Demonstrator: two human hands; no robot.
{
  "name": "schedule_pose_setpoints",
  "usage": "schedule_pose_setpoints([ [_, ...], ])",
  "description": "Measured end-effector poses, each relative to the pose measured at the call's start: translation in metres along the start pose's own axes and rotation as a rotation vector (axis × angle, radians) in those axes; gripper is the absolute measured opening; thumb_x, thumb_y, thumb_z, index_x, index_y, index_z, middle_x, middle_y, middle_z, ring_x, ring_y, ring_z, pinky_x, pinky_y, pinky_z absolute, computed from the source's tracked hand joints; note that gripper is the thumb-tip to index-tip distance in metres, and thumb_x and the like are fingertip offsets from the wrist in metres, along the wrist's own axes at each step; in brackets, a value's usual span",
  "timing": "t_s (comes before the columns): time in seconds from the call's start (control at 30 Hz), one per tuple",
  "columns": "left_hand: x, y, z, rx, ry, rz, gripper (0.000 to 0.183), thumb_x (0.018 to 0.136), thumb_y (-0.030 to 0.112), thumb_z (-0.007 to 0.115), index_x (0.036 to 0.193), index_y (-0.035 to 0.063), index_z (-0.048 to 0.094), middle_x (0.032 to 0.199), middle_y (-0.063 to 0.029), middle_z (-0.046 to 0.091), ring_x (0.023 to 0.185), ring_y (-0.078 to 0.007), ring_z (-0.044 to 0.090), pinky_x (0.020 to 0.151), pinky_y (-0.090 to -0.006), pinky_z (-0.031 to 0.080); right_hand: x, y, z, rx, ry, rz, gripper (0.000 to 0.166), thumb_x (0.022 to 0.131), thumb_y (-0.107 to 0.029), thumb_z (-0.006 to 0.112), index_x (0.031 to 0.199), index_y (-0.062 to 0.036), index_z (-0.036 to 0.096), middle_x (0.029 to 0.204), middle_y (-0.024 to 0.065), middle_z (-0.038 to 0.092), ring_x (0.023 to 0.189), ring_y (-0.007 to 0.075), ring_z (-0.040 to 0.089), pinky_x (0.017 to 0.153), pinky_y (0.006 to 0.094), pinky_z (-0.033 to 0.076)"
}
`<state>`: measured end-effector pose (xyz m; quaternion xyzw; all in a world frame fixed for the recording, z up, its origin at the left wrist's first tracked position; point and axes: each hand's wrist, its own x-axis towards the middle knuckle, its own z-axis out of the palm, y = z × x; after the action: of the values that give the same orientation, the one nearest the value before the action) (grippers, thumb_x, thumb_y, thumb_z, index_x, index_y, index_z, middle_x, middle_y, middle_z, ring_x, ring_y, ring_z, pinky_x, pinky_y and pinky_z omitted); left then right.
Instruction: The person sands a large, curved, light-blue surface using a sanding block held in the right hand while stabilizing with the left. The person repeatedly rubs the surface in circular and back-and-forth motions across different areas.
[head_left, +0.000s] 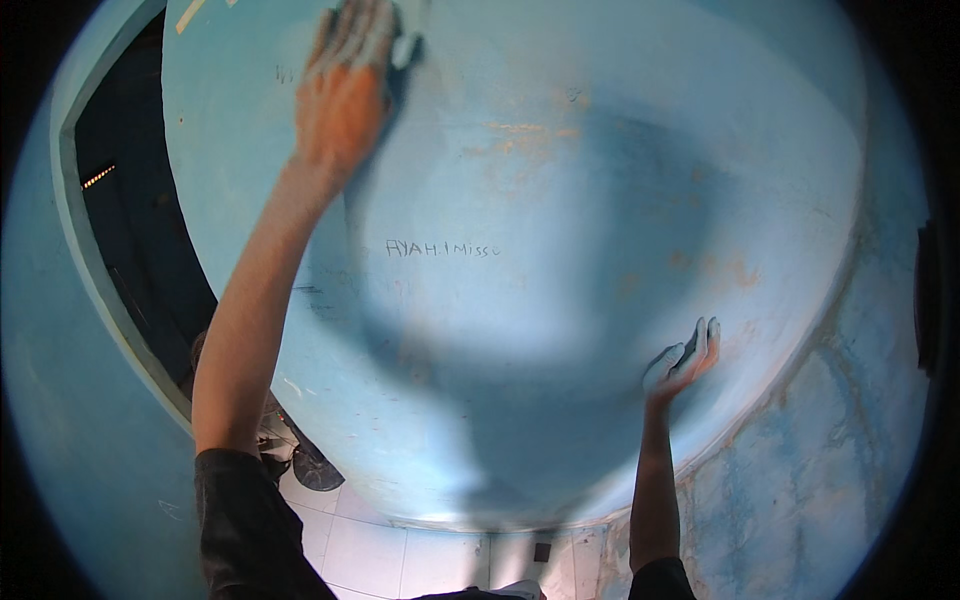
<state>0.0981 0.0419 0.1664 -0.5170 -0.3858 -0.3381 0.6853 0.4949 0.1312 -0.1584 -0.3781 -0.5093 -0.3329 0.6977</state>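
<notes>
My left hand (345, 90) lies against the upper left of a light blue painted wall (480, 300), its fingers whitened with a pale coating and partly blurred at the picture's top edge. No object shows in it. My right hand (686, 360) is raised near the lower right of the same wall, palm turned up and fingers apart; its fingertips are coated pale too. Whether it touches the wall cannot be told. Between the hands the wall bears scratched writing, orange-brown worn patches and my broad shadow.
A dark doorway (142, 195) with a pale frame opens on the left. Below are white floor tiles (367, 555), with a dark object (316, 469) by the wall's foot. At right, a stained blue side wall (780, 465) meets this wall in a corner.
</notes>
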Motion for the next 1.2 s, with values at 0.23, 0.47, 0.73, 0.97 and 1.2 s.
schedule_pose_setpoints([
  [0.23,-0.099,0.094,-0.020,-0.384,-0.148,0.329,0.064,0.078,0.002,0.066,0.140,0.0074,0.049,0.143,-0.0108,0.051,0.132,-0.0252,0.049,0.113,-0.0410,0.038,-0.001,0.001,0.004,0.031,0.043,0.009,0.046,0.103,-0.027,0.040,0.135,0.0051,0.049,0.140,0.0260,0.043,0.131,0.0393,0.040,0.107,0.0503,0.034],
  [0.47,-0.078,0.019,-0.036,-0.152,-0.123,-0.153,0.063,0.077,-0.009,0.060,0.138,0.0030,0.050,0.143,-0.0198,0.049,0.134,-0.0335,0.045,0.115,-0.0430,0.033,-0.001,-0.001,0.001,0.008,0.028,0.004,0.044,0.102,-0.024,0.040,0.134,0.0051,0.049,0.140,0.0260,0.043,0.131,0.0396,0.040,0.107,0.0502,0.034],
  [0.73,-0.173,0.107,-0.064,-0.716,-0.404,0.336,0.059,0.075,0.001,0.063,0.134,0.0021,0.055,0.143,-0.0151,0.050,0.136,-0.0291,0.045,0.114,-0.0462,0.034,0.001,-0.001,0.000,0.000,0.021,-0.005,0.042,0.101,-0.021,0.039,0.133,0.0034,0.051,0.140,0.0268,0.044,0.130,0.0406,0.041,0.106,0.0523,0.031],
  [0.97,-0.124,0.063,-0.048,-0.406,-0.187,0.009,0.064,0.071,-0.004,0.063,0.134,0.0021,0.054,0.139,-0.0138,0.054,0.125,-0.0277,0.054,0.111,-0.0433,0.040,-0.002,0.006,0.001,0.005,0.043,0.011,0.045,0.102,-0.026,0.039,0.134,0.0050,0.050,0.140,0.0264,0.044,0.131,0.0393,0.041,0.107,0.0508,0.033],
  [1.2,-0.177,0.122,-0.051,-0.811,-0.289,0.415,0.061,0.070,-0.001,0.064,0.130,0.0030,0.058,0.135,-0.0136,0.057,0.124,-0.0254,0.056,0.104,-0.0412,0.047,0.000,0.004,0.003,-0.002,0.043,-0.023,0.046,0.103,-0.027,0.039,0.133,0.0058,0.050,0.140,0.0263,0.043,0.130,0.0393,0.041,0.107,0.0501,0.034],
])
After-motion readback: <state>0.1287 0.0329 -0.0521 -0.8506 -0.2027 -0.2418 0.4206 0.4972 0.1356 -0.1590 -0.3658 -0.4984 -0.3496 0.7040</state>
